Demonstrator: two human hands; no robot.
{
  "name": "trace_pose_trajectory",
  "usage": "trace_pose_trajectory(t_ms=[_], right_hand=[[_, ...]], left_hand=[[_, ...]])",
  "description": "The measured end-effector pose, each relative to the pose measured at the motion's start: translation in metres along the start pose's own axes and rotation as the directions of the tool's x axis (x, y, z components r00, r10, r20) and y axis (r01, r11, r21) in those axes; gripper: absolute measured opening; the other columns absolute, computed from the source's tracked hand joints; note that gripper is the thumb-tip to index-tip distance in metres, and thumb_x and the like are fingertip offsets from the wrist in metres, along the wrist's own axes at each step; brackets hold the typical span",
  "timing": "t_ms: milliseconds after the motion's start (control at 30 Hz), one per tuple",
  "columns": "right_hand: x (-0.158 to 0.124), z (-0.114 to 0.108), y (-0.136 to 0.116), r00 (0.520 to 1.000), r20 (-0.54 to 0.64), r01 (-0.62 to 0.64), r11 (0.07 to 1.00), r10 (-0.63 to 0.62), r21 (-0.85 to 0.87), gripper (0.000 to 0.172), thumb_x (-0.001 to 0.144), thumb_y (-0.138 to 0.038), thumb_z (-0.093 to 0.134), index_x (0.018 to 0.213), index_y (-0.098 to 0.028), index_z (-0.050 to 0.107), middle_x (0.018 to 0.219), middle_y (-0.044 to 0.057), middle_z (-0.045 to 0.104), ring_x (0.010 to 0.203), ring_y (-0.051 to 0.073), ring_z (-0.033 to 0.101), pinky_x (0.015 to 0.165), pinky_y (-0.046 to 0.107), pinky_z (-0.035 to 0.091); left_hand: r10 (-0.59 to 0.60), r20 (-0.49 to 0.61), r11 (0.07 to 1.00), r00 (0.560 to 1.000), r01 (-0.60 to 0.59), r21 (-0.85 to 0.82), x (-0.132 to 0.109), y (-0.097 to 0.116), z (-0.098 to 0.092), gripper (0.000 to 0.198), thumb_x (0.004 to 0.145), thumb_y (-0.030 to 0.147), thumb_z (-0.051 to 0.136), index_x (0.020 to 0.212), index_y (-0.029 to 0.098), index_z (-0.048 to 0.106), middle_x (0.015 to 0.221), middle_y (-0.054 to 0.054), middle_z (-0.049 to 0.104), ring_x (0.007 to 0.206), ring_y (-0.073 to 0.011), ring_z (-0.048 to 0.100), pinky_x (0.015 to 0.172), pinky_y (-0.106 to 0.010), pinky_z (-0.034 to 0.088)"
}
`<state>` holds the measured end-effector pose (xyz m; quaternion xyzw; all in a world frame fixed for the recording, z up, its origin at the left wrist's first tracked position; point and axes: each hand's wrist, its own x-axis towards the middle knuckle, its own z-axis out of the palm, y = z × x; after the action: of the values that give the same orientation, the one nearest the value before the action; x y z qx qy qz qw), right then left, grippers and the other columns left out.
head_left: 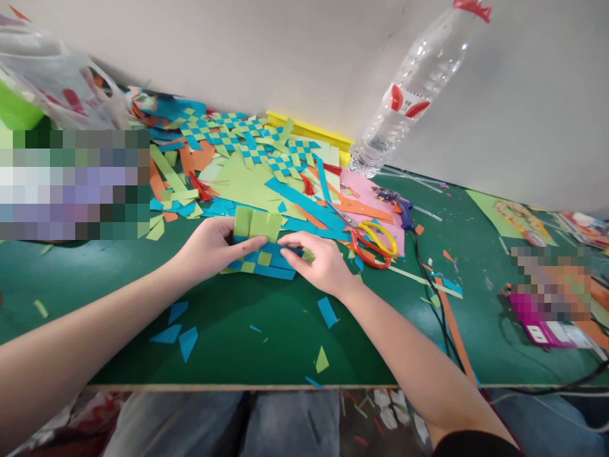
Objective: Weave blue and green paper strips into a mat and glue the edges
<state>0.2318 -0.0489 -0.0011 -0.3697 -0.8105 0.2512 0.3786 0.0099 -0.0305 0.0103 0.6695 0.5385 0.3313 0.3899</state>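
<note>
centre frame: we pinched the half-woven paper mat [266, 260] on the worktop [266, 336], left hand [209, 251] and right hand [326, 265] fingers closed on its edges. weaving seemed midway; seating the green strips [257, 223] called for even pushes.

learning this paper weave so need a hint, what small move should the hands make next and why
Likely lay the green strips back down across the mat and press them flat. They stand lifted at the far edge of the woven mat, while the left hand holds the mat with its thumb on top and the right hand rests fingers on it.
</note>
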Motion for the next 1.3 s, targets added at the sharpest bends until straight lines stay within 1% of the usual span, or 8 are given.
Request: trace_pose_trajectory(t_ms=[133, 300, 400, 500, 567, 833, 1067, 1300], right_hand=[[-0.0003, -0.0005, -0.0005, 0.996, 0.016, -0.092, 0.994, 0.091, 0.059, 0.026, 0.09, -0.034, 0.058, 0.114, -0.023, 0.06, 0.109, 0.003, 0.071, 0.099, 0.017, 0.069, 0.088, 0.033, 0.055], [0.0027, -0.0012, -0.0008, 0.983, 0.032, -0.182, 0.975, 0.18, 0.129, 0.029, 0.085, -0.035, 0.064, 0.11, -0.021, 0.062, 0.109, 0.005, 0.071, 0.099, 0.018, 0.068, 0.086, 0.032, 0.054], [0.0042, -0.0017, -0.0005, 0.972, 0.041, -0.235, 0.959, 0.231, 0.158, 0.027, 0.083, -0.036, 0.066, 0.104, -0.02, 0.064, 0.103, 0.005, 0.071, 0.085, 0.015, 0.067, 0.078, 0.029, 0.054], [0.0043, -0.0028, -0.001, 0.96, 0.068, -0.278, 0.949, 0.27, 0.147, 0.025, 0.084, -0.04, 0.065, 0.095, -0.018, 0.065, 0.08, 0.001, 0.068, 0.067, 0.012, 0.062, 0.067, 0.026, 0.049], [0.0042, -0.0035, -0.0017, 0.959, 0.076, -0.28, 0.95, 0.272, 0.136, 0.024, 0.086, -0.041, 0.063, 0.086, -0.017, 0.064, 0.07, -0.001, 0.064, 0.062, 0.011, 0.059, 0.064, 0.025, 0.046], [0.0044, -0.005, -0.0028, 0.962, 0.068, -0.27, 0.956, 0.263, 0.118, 0.028, 0.086, -0.043, 0.062, 0.073, -0.018, 0.058, 0.064, -0.003, 0.056, 0.06, 0.01, 0.052, 0.062, 0.025, 0.04], [0.0039, -0.0049, -0.004, 0.963, 0.078, -0.265, 0.957, 0.257, 0.117, 0.029, 0.086, -0.044, 0.061, 0.073, -0.018, 0.057, 0.063, -0.004, 0.055, 0.058, 0.01, 0.051, 0.06, 0.024, 0.039], [0.0039, -0.0048, -0.0028, 0.963, 0.084, -0.264, 0.959, 0.256, 0.104, 0.027, 0.086, -0.044, 0.061, 0.078, -0.019, 0.061, 0.068, -0.001, 0.061, 0.061, 0.011, 0.057, 0.062, 0.026, 0.043]], left_hand=[[0.022, 0.017, 1.0, 1.0, -0.022, 0.017, 0.0006, -0.0007, -0.0015, 0.046, 0.073, 0.053, 0.066, 0.098, 0.016, 0.074, 0.083, -0.005, 0.075, 0.061, -0.0137, 0.062, 0.05, -0.022, 0.05], [0.021, -0.02, 1.0, 1.0, -0.021, 0.006, 0.0013, -0.0017, -0.0016, 0.046, 0.074, 0.053, 0.066, 0.1, 0.016, 0.073, 0.083, -0.004, 0.075, 0.062, -0.0138, 0.063, 0.05, -0.022, 0.051], [0.016, -0.029, 1.0, 0.999, -0.017, -0.013, -0.0003, -0.0015, -0.0018, 0.045, 0.073, 0.052, 0.067, 0.101, 0.017, 0.073, 0.087, -0.005, 0.076, 0.063, -0.0142, 0.065, 0.053, -0.024, 0.054], [-0.01, -0.056, 1.0, 0.998, 0.01, -0.013, -0.0019, -0.0008, -0.002, 0.045, 0.073, 0.052, 0.067, 0.099, 0.016, 0.073, 0.085, -0.005, 0.076, 0.061, -0.0148, 0.066, 0.051, -0.024, 0.054], [-0.001, -0.074, 1.0, 0.997, 0.0, -0.011, -0.0023, -0.0004, -0.0019, 0.043, 0.073, 0.051, 0.068, 0.098, 0.017, 0.074, 0.085, -0.004, 0.076, 0.063, -0.015, 0.067, 0.053, -0.024, 0.055], [0.032, -0.116, 0.999, 0.993, -0.036, -0.031, -0.0014, -0.0004, -0.0005, 0.036, 0.073, 0.047, 0.068, 0.092, 0.018, 0.074, 0.083, -0.003, 0.076, 0.065, -0.0161, 0.068, 0.053, -0.024, 0.055], [0.038, -0.131, 0.998, 0.991, -0.044, -0.043, -0.0008, -0.0023, -0.0004, 0.035, 0.074, 0.046, 0.069, 0.093, 0.018, 0.074, 0.086, -0.004, 0.076, 0.068, -0.0167, 0.069, 0.057, -0.026, 0.057], [0.023, -0.079, 0.999, 0.997, -0.026, -0.038, -0.0022, 0.0007, -0.0022, 0.036, 0.076, 0.045, 0.068, 0.099, 0.018, 0.074, 0.095, -0.005, 0.076, 0.075, -0.0177, 0.07, 0.065, -0.027, 0.058]])
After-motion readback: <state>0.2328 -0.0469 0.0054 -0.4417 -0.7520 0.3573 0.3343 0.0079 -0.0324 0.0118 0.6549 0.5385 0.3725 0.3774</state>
